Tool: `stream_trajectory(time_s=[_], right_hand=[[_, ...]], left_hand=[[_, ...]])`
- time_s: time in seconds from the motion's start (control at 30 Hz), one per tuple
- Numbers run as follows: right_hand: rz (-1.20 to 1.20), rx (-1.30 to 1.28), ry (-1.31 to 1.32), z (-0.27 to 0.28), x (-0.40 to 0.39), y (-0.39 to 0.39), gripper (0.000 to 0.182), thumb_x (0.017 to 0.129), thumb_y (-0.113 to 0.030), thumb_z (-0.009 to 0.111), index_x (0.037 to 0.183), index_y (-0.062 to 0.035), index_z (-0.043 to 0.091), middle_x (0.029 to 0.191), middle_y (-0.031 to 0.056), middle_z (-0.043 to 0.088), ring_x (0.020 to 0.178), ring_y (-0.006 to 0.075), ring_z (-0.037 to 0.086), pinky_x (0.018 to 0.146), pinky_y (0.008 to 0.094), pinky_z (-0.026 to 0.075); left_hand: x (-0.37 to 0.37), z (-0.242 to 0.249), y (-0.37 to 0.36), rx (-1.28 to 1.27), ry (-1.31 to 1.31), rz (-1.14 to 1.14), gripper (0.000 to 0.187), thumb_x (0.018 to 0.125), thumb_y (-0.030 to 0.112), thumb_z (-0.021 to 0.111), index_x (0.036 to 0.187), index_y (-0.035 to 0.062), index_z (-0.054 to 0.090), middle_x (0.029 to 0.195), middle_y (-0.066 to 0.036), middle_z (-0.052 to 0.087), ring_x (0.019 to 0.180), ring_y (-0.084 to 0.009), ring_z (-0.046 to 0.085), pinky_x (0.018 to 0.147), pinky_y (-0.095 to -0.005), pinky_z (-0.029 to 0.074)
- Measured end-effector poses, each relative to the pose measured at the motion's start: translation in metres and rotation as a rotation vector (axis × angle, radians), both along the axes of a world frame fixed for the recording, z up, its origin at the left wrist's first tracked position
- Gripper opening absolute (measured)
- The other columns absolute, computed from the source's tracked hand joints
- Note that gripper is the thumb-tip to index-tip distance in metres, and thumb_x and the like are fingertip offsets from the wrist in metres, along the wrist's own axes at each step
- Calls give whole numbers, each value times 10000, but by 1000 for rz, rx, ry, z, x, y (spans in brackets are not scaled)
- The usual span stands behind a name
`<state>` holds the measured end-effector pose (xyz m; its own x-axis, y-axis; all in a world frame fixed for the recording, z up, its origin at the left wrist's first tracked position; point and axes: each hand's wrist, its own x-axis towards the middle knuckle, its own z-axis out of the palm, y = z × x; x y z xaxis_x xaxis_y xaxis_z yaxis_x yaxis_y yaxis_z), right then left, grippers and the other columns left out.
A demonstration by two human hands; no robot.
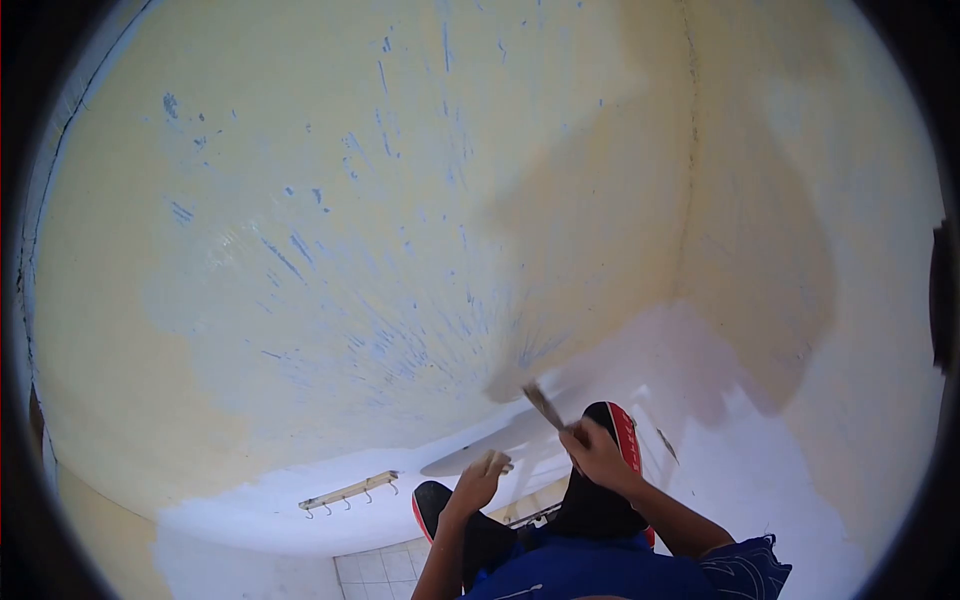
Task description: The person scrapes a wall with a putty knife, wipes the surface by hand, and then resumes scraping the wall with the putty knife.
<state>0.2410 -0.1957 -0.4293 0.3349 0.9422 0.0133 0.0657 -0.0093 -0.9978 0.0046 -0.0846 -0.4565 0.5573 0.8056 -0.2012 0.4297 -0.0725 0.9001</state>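
My right hand [602, 458] is closed around the handle of a scraper [545, 405]. The flat, dark blade points up and left, close to the lower part of the painted wall [400, 280]; whether it touches cannot be told. Lower and to the left, my left hand [478, 486] has its fingers curled. Something small and pale shows at its fingertips, too small to name. Pale yellow paint covers the wall, with blue streaks and flecks fanning upward from near the blade.
My black shoes [597, 425] with red sides stand high above the tiled floor [380, 572]. A wooden rack with hooks [350, 490] hangs on the white lower wall at left. A rough vertical crack [691, 130] runs down at right, and my shadow falls across that side.
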Motion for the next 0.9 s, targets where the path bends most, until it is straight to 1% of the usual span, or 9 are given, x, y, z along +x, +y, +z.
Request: stream_trajectory(time_s=[0.17, 0.2, 0.27, 0.3, 0.4, 0.5, 0.67, 0.8, 0.9], right_hand=[[8, 252, 346, 60, -4, 29, 108, 1032, -129, 532, 1027, -49, 459, 716, 32, 547, 566, 97, 547, 487, 251, 436], [2, 255, 350, 67, -8, 33, 108, 1032, -129, 532, 1027, -49, 459, 716, 32, 547, 566, 97, 547, 487, 251, 436], [1, 405, 536, 76, -10, 39, 94, 1037, -121, 517, 1030, -56, 449, 755, 48, 567, 658, 121, 570, 613, 288, 486], [23, 407, 448, 78, -5, 41, 124, 1055, -169, 492, 1016, -57, 457, 777, 58, 585, 740, 137, 583, 729, 322, 498], [5, 383, 431, 98, 6, 48, 190, 1076, -238, 453, 1008, -61, 467, 783, 67, 597, 754, 140, 588, 758, 321, 495], [14, 455, 460, 135, 23, 59, 249, 1074, -304, 462, 996, -68, 480, 753, 72, 596, 691, 159, 602, 663, 326, 503], [40, 527, 663, 223, 73, 83, 350, 1029, -409, 546, 954, -75, 471, 688, 80, 578, 483, 160, 525, 447, 307, 429], [124, 531, 714, 275, 92, 112, 380, 1026, -433, 544, 907, -80, 466, 661, 46, 531, 463, 120, 424, 428, 282, 356], [112, 515, 740, 286, 93, 128, 399, 1029, -453, 528, 888, -85, 470, 646, 23, 495, 460, 108, 380, 429, 280, 329]], left_hand=[[47, 66, -12, 123, 54, -236, 376, 1050, 310, 473, 1259, 9, 558, 1175, -203, 671, 1086, -286, 662, 955, -386, 493], [52, 76, -14, 125, 59, -242, 376, 1050, 310, 473, 1259, 9, 558, 1175, -203, 671, 1086, -286, 662, 955, -386, 493], [63, 90, -14, 73, 40, -363, 388, 1047, 290, 499, 1278, -20, 528, 1177, -177, 658, 1070, -276, 656, 966, -402, 489], [71, 92, -15, 72, 43, -371, 388, 1047, 290, 499, 1278, -20, 528, 1177, -177, 658, 1070, -276, 656, 966, -402, 489], [96, 105, -15, -19, -272, -404, 366, 1063, 287, 462, 1175, -53, 540, 1052, -134, 652, 972, -229, 663, 905, -380, 518], [121, 140, -10, -134, -246, -409, 339, 1076, 266, 424, 1062, -54, 533, 935, -91, 613, 845, -178, 648, 811, -347, 539], [159, 195, -5, -25, -383, -340, 311, 1086, 255, 384, 979, -6, 516, 773, -70, 572, 633, -148, 614, 632, -305, 527], [193, 251, -2, 40, -583, -220, 318, 1084, 264, 384, 925, 15, 503, 655, -42, 531, 507, -133, 559, 466, -275, 463], [206, 270, 9, 141, -533, -141, 329, 1085, 273, 387, 882, 32, 481, 601, -28, 499, 408, -121, 467, 393, -271, 407]])
